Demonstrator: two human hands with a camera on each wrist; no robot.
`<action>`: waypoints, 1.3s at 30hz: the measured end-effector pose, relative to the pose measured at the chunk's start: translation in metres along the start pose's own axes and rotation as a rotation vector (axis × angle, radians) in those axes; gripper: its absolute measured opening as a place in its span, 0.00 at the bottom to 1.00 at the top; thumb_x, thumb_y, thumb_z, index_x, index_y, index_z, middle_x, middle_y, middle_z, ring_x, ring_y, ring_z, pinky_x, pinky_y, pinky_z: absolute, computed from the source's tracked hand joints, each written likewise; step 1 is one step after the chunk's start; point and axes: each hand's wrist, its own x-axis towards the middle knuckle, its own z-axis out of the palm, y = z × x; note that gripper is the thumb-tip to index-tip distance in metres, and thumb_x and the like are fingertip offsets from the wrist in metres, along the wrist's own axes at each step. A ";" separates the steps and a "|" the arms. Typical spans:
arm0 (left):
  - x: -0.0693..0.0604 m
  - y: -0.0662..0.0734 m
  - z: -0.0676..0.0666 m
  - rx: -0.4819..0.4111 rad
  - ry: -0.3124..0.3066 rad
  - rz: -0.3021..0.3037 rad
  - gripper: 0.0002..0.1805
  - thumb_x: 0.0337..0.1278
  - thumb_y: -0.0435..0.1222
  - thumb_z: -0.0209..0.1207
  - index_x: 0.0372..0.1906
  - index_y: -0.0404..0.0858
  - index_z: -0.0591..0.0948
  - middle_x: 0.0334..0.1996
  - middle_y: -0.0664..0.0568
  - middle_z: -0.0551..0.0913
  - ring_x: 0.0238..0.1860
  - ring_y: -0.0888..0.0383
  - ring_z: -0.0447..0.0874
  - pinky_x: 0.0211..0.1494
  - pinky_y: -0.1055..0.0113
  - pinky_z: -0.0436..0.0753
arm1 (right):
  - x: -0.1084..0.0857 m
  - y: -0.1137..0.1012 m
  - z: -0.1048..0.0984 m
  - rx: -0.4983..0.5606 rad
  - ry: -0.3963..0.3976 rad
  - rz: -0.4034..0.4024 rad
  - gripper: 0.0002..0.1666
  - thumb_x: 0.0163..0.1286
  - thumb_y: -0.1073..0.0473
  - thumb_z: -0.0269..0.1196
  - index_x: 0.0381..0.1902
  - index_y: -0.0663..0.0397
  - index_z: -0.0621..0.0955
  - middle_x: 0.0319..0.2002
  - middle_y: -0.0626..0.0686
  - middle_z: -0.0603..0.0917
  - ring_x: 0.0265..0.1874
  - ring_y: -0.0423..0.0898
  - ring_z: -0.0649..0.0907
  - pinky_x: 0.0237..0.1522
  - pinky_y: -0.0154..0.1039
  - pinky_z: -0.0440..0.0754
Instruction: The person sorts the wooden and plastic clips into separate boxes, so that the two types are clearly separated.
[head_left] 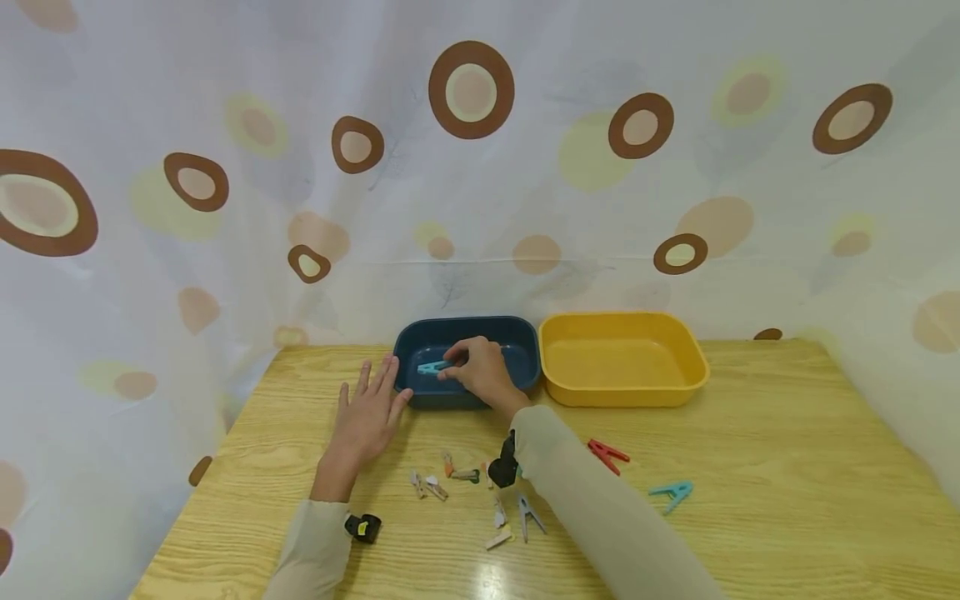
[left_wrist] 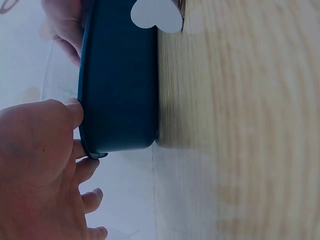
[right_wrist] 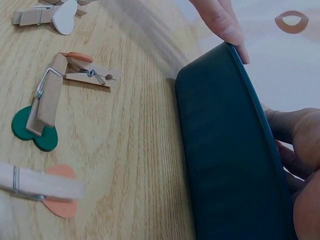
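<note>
Right hand [head_left: 486, 372] is pinching one end of a light-blue clothespin [head_left: 431, 367] inside the navy tray [head_left: 450, 402]; can't tell if the pin is touching the tray floor. Left hand [head_left: 367, 423] is resting at the tray's left end, fingers spread wide, thumb touching the rim. Doing this well likely means pinching lightly but firmly, clearing the walls, and bracing the rim without tipping it. Yellow tray [head_left: 622, 398] is sitting just beside. Nearer the person, wooden clips [right_wrist: 50, 97] are lying loose; a red clothespin [head_left: 607, 455] is lying farther right.
</note>
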 end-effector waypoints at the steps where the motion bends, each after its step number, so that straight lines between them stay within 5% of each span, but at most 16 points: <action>1: 0.000 0.000 0.000 -0.004 0.002 0.001 0.37 0.84 0.54 0.37 0.83 0.38 0.49 0.83 0.45 0.48 0.82 0.39 0.38 0.74 0.28 0.43 | 0.000 0.000 0.000 -0.002 -0.002 0.005 0.12 0.60 0.60 0.78 0.41 0.56 0.90 0.36 0.51 0.89 0.34 0.44 0.86 0.37 0.39 0.85; 20: 0.001 0.003 0.002 -0.004 0.017 0.008 0.36 0.84 0.53 0.39 0.83 0.39 0.50 0.82 0.46 0.49 0.82 0.40 0.38 0.74 0.28 0.43 | -0.002 0.002 0.001 -0.012 0.003 0.024 0.13 0.65 0.60 0.74 0.46 0.59 0.89 0.41 0.53 0.89 0.39 0.48 0.87 0.42 0.43 0.86; 29: -0.002 0.002 -0.001 -0.009 0.021 -0.011 0.36 0.84 0.52 0.40 0.83 0.39 0.50 0.83 0.46 0.49 0.82 0.40 0.38 0.74 0.28 0.43 | -0.009 -0.001 -0.011 0.047 0.014 -0.088 0.12 0.70 0.62 0.70 0.49 0.60 0.88 0.42 0.53 0.89 0.39 0.47 0.87 0.41 0.43 0.86; 39: -0.001 0.003 0.000 0.005 0.019 -0.003 0.37 0.83 0.53 0.40 0.83 0.38 0.50 0.82 0.46 0.50 0.82 0.40 0.39 0.74 0.28 0.44 | -0.037 0.001 -0.041 0.073 0.019 -0.149 0.15 0.73 0.61 0.67 0.55 0.60 0.85 0.45 0.52 0.88 0.42 0.47 0.85 0.47 0.47 0.84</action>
